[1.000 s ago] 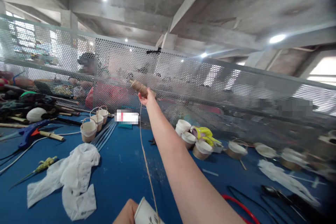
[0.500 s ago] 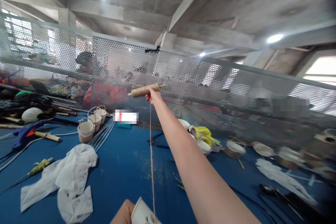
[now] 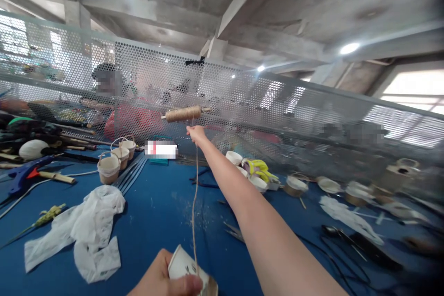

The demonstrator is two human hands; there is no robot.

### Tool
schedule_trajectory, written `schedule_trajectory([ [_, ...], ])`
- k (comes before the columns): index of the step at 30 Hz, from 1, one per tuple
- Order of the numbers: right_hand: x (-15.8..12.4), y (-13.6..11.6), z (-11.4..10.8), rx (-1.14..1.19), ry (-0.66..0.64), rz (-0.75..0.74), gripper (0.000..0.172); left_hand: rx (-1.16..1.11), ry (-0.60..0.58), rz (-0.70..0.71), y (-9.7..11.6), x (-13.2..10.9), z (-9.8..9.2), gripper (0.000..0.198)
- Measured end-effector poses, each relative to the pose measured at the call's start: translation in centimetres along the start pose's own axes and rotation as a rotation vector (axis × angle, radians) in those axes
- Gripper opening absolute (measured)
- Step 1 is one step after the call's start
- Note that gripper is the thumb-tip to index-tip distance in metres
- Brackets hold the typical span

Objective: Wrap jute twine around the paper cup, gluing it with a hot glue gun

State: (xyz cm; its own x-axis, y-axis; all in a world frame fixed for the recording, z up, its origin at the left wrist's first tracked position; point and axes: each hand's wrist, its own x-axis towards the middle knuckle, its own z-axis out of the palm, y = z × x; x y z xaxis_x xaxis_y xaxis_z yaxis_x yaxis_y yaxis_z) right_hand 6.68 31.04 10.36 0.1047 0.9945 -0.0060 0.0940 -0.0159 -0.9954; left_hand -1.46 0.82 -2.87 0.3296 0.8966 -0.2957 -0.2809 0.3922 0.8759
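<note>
A spool of brown twine (image 3: 183, 114) lies across a stick in front of the perforated metal screen. Just below it, my right hand (image 3: 196, 134) is closed in a pinch on the twine (image 3: 194, 194), which hangs down from there to the cup. At the bottom edge my left hand (image 3: 169, 277) grips a white paper cup (image 3: 185, 263), its thumb pressing the twine's lower end against the cup's side.
Crumpled white cloth (image 3: 92, 231), a blue glue gun (image 3: 29, 173) and handled cups (image 3: 109, 169) are on the left of the blue table (image 3: 152, 222). Scissors (image 3: 234, 231), yellow gloves (image 3: 258, 169), more cups and black cables (image 3: 333, 259) lie to the right. A person is behind the screen (image 3: 145, 74).
My right hand has moved off the spool to just below it, on the twine. My left hand and the cup have come further up into view. The view has shifted slightly.
</note>
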Motion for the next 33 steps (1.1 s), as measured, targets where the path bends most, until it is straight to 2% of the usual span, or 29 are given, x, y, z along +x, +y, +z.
schedule_trajectory([
  [4,-2.3,2.7,-0.6,-0.074,-0.028,0.028,0.029,0.019,-0.063,0.014,0.9,-0.6,0.4,0.044],
  [10,-5.6,4.8,-1.4,-0.176,-0.105,0.092,0.031,0.056,-0.166,0.100,1.3,-1.0,0.5,0.044],
  [14,-8.8,6.6,-2.1,-0.259,-0.213,0.132,0.030,0.088,-0.121,0.120,1.2,-1.0,0.2,0.043],
  [20,-14.3,9.7,-3.7,-0.372,-0.384,0.170,0.029,0.162,-0.137,0.132,1.4,-1.7,0.4,0.037],
  [25,-18.1,10.3,-5.1,-0.426,-0.451,0.110,0.028,0.237,-0.170,0.117,1.4,-2.4,0.6,0.032],
  [27,-19.1,9.7,-6.4,-0.444,-0.421,0.048,0.027,0.257,-0.161,0.120,1.4,-2.5,0.6,0.031],
  [29,-19.7,9.0,-8.6,-0.462,-0.332,-0.015,0.026,0.278,-0.137,0.128,1.4,-2.5,0.5,0.030],
  [33,-20.0,8.6,-14.5,-0.520,-0.031,-0.034,0.026,0.315,-0.128,0.152,1.6,-2.6,0.3,0.028],
])
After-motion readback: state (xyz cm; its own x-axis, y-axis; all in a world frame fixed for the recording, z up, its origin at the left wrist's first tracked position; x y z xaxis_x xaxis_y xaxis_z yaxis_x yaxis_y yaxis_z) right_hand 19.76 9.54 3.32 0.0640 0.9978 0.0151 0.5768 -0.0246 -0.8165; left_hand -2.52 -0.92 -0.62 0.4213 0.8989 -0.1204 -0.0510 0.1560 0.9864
